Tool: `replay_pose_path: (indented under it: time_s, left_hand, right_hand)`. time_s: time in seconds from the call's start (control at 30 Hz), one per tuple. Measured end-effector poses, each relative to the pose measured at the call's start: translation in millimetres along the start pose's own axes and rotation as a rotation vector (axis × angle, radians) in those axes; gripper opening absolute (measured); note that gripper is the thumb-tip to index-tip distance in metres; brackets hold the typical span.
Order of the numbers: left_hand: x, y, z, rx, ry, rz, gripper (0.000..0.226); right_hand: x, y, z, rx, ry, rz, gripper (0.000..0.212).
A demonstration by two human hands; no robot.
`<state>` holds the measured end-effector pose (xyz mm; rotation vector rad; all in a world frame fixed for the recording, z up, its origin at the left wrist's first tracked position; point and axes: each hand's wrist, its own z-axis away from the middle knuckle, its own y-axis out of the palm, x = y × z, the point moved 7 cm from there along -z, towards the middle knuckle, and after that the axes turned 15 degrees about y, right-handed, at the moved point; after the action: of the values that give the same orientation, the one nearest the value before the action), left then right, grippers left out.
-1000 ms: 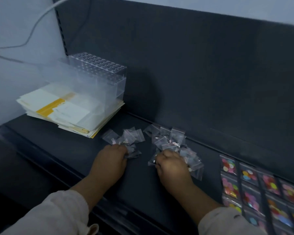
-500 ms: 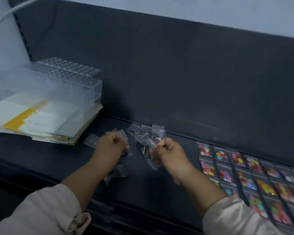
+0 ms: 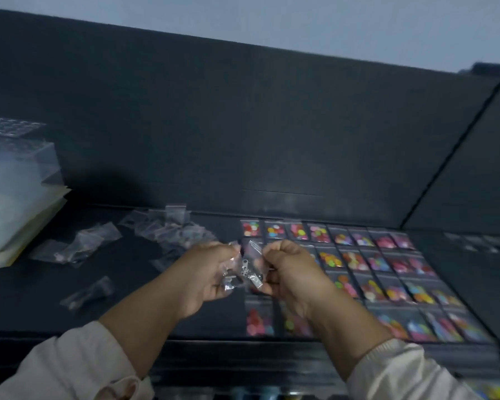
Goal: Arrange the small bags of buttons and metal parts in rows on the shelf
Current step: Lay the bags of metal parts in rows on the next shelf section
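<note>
I've lifted both hands rightward off the pile [image 3: 162, 229]: left hand [image 3: 205, 275] and right hand [image 3: 289, 272] pinch the metal-parts bags [image 3: 247, 274] mid-frame, button-bag rows [image 3: 387, 272] lying right, nearer my right hand.

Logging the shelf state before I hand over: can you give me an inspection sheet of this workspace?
Surface: dark shelf, flat, partly covered.
Job's things: button bags lie in neat rows on the right; loose clear bags are scattered left of centre; metal-parts bags are held above the shelf.
Clutter: clear plastic box on a stack of papers, far left.
Grippers: left hand and right hand both grip the metal-parts bags between them.
Cables: nothing seen.
Surroundings: dark back panel, pale wall above.
</note>
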<state>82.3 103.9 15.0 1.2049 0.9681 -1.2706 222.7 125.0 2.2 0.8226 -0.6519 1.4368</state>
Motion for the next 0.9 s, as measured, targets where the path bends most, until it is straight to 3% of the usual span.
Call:
replay_pose_path:
  time_s: [0.07, 0.17, 0.37, 0.43, 0.53, 0.7, 0.8, 0.9]
  left_hand:
    - [8, 45, 4, 0.114, 0.001, -0.031, 0.031]
    - [19, 107, 13, 0.111, 0.009, -0.087, 0.051]
    - [28, 238, 40, 0.227, 0.095, -0.204, 0.033]
    - [32, 279, 52, 0.271, 0.111, -0.237, 0.04]
    - [37, 338, 70, 0.32, 0.138, -0.259, 0.051]
    - [41, 431, 91, 0.396, 0.167, -0.223, 0.033]
    - [43, 476, 92, 0.399, 0.149, -0.165, 0.036]
    - [48, 514, 89, 0.424, 0.12, -0.118, 0.026]
  right_hand:
    - [-7, -43, 16, -0.044, -0.009, -0.031, 0.018]
    - [-19, -104, 51, -0.067, 0.004, -0.086, 0.014]
    - [-39, -211, 130, -0.026, -0.098, -0.118, 0.011]
    - [-48, -251, 150, -0.092, -0.115, -0.139, 0.006]
    - [-65, -311, 177, -0.163, -0.108, -0.224, 0.019]
    - [-82, -394, 222, -0.229, -0.123, -0.394, 0.02]
    - [-87, -431, 240, -0.246, -0.132, -0.452, 0.017]
    - [-93, -463, 244, -0.265, -0.117, -0.457, 0.022]
